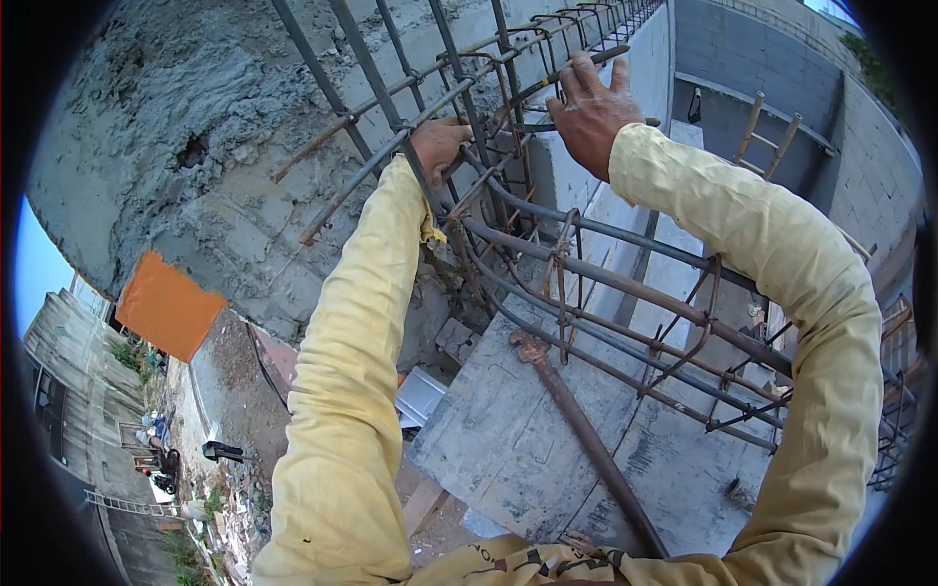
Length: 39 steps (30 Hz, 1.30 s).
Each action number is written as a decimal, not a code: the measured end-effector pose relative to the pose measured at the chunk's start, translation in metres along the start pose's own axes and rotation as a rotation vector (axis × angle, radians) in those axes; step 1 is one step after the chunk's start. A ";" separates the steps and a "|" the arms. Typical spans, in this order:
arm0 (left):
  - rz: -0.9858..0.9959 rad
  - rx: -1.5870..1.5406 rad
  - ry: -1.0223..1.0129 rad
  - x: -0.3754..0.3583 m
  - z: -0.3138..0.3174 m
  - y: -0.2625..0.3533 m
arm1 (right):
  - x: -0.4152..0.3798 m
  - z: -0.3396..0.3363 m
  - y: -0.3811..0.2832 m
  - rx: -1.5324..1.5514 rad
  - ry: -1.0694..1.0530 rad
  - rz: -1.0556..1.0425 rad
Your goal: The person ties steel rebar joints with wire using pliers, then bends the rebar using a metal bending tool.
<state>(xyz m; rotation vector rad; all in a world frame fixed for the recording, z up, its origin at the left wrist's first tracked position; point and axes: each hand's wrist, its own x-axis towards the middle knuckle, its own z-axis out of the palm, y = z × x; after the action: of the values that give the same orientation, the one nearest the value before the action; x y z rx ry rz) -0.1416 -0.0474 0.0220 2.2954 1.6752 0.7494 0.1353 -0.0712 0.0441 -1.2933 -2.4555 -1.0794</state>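
Note:
My left hand (440,148) is among the upright steel bars (371,78), its fingers bent around something at the bar joint that I cannot make out. To its right, my right hand (594,112) rests with spread fingers near the end of a dark bar (616,54), its thumb side by a second short bar end. Horizontal rebar tied with stirrups (635,288) runs from the joint to the lower right, below my right forearm. Both arms wear yellow sleeves.
A rusty metal tool (586,420) lies on the grey boards (489,439) below. Rough concrete (176,146) and an orange patch (171,306) are on the left. A wooden ladder (767,142) stands by block walls (879,176). Far below is rubble-strewn ground (230,488).

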 end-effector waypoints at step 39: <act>0.600 0.093 0.076 0.007 0.008 -0.043 | 0.023 -0.014 0.022 0.302 -0.144 -0.089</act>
<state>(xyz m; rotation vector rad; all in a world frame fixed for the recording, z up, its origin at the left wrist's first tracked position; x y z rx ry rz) -0.1716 -0.0258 -0.0019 2.9047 1.0494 0.8828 0.1359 -0.0577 0.0760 -1.2135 -2.6738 -0.6164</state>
